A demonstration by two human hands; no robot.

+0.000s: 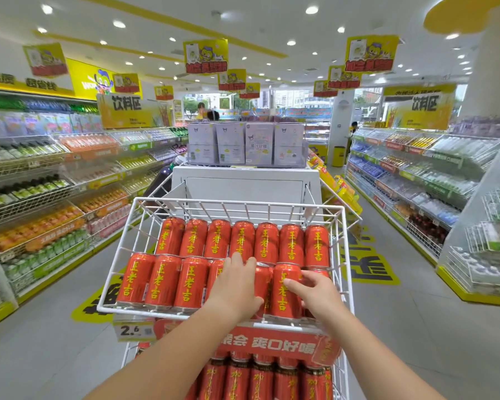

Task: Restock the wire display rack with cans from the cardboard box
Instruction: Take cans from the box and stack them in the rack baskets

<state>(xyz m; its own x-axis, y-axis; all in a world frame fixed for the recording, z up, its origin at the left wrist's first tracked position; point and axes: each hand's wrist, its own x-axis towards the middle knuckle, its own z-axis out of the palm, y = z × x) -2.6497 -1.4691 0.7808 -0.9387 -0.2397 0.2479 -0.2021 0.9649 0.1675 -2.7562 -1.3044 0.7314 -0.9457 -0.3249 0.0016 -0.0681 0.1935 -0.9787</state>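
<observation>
A white wire basket point(341, 255) tops the display rack and holds two rows of red cans point(191, 241) lying on their sides. My left hand point(237, 284) rests palm down with fairly straight fingers on the front row's middle cans. My right hand point(312, 287) is at the front row's right end. Its thumb lies across one red can point(282, 301), and its fingers curl over the mostly hidden last can by the basket's right wall. The cardboard box is out of view.
Below the basket hang a red banner point(266, 343) and a price tag point(130, 330), with more red cans point(260, 379) on the tier underneath. A white stand with purple boxes point(259, 147) rises behind. Stocked shelves point(46, 197) line both aisles.
</observation>
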